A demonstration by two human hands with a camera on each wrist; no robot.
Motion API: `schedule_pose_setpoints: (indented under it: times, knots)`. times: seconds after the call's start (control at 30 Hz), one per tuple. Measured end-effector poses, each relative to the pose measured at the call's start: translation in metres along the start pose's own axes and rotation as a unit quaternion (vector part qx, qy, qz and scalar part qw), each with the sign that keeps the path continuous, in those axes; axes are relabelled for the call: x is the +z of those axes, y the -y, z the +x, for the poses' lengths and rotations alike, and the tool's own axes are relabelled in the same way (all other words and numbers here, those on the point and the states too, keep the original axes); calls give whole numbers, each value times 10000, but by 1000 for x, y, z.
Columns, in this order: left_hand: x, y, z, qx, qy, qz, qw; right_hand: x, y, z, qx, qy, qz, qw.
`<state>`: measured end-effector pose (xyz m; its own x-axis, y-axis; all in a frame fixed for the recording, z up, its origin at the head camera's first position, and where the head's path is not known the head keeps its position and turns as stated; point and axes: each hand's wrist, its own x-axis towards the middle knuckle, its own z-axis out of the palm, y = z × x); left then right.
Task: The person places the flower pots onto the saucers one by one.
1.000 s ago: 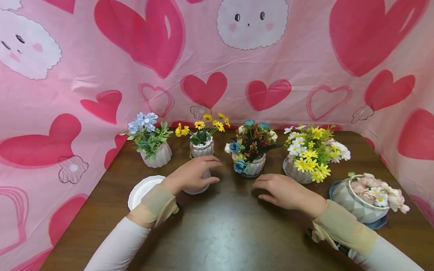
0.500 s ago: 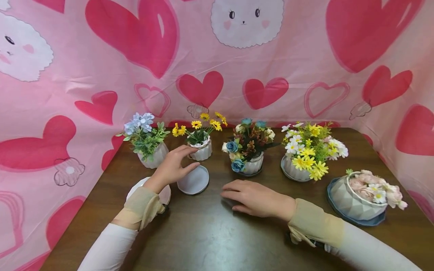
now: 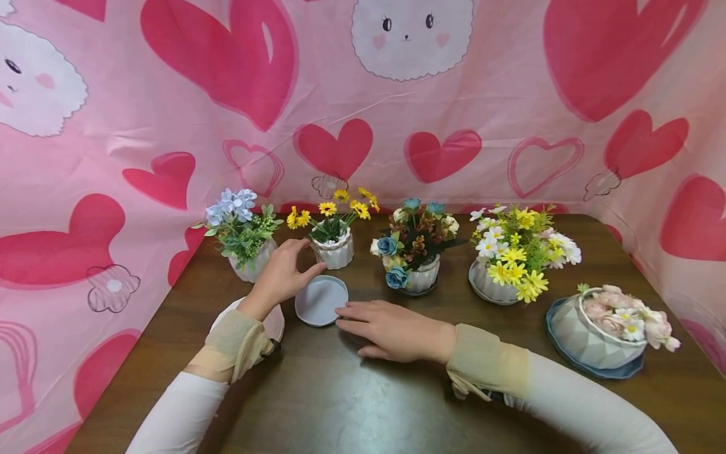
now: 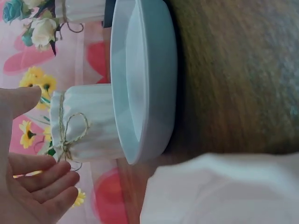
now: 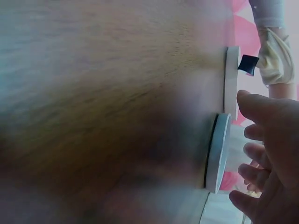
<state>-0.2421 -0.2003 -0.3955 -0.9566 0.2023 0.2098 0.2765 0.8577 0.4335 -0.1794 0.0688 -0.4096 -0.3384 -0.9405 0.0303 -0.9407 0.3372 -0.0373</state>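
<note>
My left hand [image 3: 279,277] hovers with fingers spread just left of a ribbed white pot [image 3: 336,253] of yellow daisies. In the left wrist view, that pot has a twine bow [image 4: 70,135], and thumb and fingers stand apart before it. A small pale grey saucer [image 3: 321,301] lies on the table in front of the pot. At the saucer's right edge are the fingertips of my right hand [image 3: 391,331], extended and holding nothing. The right wrist view shows its loosely bent fingers [image 5: 254,154] beside the saucer's rim. A white dish [image 3: 276,326] is partly hidden under my left wrist.
Back left stands a pot of blue flowers [image 3: 249,261]. Right of the daisies are a pot of blue roses [image 3: 422,277] and a pot of white and yellow flowers [image 3: 493,284], both on saucers. A tilted faceted pot [image 3: 601,334] of pink flowers sits on a blue saucer [image 3: 615,372].
My left hand has drawn back leftward from over the grey saucer, uncovering it. My right hand has travelled left across the table to the saucer's edge. The view has shifted slightly.
</note>
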Motion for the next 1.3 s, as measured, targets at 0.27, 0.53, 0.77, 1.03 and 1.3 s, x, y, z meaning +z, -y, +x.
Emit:
schedule_pose_setpoints:
  times: [0.27,0.53,0.77,1.03,1.3]
  knots:
    - [-1,1,0,-577,104,-137,9982,4,1,12,-123,94,6,9999]
    - [1,2,7,-1036,360,-505,9927,9,2,15,-23,322,-61,9995]
    - [6,4,15,-1274,434,-827,9874,10,2,15,58,395,-61,9992]
    - [10,3,20,-1448,511,-894,9841,7,-1,7,83,498,142,9986]
    - [12,1,22,-1585,434,-1180,9793,2,0,-11,63,469,150,9988]
